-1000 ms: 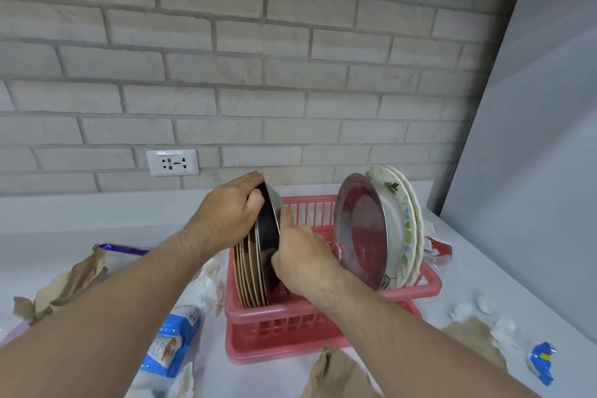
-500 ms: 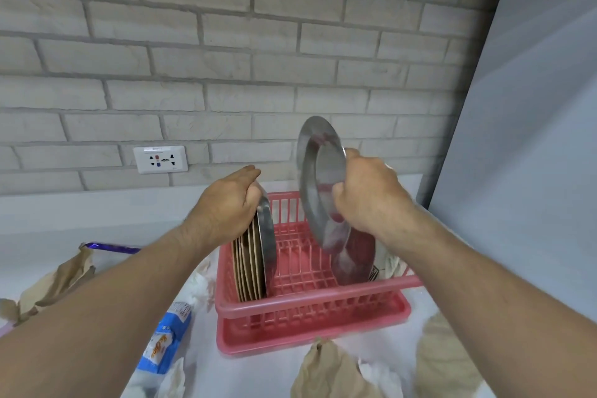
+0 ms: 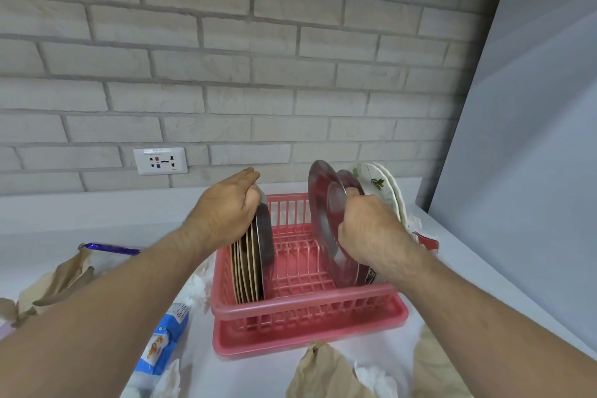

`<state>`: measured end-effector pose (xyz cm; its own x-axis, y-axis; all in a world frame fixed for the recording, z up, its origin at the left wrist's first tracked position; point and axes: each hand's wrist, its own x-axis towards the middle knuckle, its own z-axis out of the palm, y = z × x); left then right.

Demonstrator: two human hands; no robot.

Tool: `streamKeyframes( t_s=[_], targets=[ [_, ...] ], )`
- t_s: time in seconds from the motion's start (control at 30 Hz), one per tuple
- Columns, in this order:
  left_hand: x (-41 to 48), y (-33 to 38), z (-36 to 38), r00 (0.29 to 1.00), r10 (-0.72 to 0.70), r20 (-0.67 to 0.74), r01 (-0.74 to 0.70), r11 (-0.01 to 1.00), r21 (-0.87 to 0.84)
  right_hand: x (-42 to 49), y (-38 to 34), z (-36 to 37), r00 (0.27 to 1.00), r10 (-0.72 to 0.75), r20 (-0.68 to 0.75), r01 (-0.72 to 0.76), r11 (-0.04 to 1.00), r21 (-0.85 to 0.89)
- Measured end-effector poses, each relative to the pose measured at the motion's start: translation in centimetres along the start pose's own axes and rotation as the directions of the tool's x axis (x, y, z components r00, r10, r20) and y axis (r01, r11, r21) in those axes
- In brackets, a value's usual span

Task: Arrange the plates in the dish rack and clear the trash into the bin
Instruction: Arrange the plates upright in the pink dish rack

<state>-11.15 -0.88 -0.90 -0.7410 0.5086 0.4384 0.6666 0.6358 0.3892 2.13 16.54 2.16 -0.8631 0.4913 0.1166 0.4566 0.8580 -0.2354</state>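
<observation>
Pale brick wall (image 3: 226,58) behind white desk (image 3: 468,268). Pink dish rack (image 3: 307,304) mid-desk. Upright stack of plates (image 3: 250,265) at rack's left end, left hand (image 3: 226,213) curled over its top rim. Steel plate (image 3: 323,220) upright in rack's right half, gripped by right hand (image 3: 368,233), beside floral plates (image 3: 384,191). Crumpled brown paper (image 3: 323,371), blue wrapper (image 3: 161,346) near rack.

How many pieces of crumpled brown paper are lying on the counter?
3: left paper at the left edge, middle paper in front of the dish rack, right paper at bottom right; others may be hidden.
</observation>
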Motion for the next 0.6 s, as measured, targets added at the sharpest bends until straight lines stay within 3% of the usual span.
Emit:
streamKeyframes(
  t_s=[0.2, 0.6],
  targets=[
    [0.0, 0.1, 0.0, 1.000, -0.006, 0.004, 0.006, 1.000, 0.017, 0.1, -0.3, 0.7, 0.998, 0.015, 0.062, -0.016, 1.000, 0.010],
    [0.0, 0.0, 0.1, 1.000, 0.007, 0.009, -0.008, 0.999, 0.043, -0.1, 0.3, 1.2, 0.991, -0.092, 0.102, 0.098, 0.994, -0.057]
  ],
)
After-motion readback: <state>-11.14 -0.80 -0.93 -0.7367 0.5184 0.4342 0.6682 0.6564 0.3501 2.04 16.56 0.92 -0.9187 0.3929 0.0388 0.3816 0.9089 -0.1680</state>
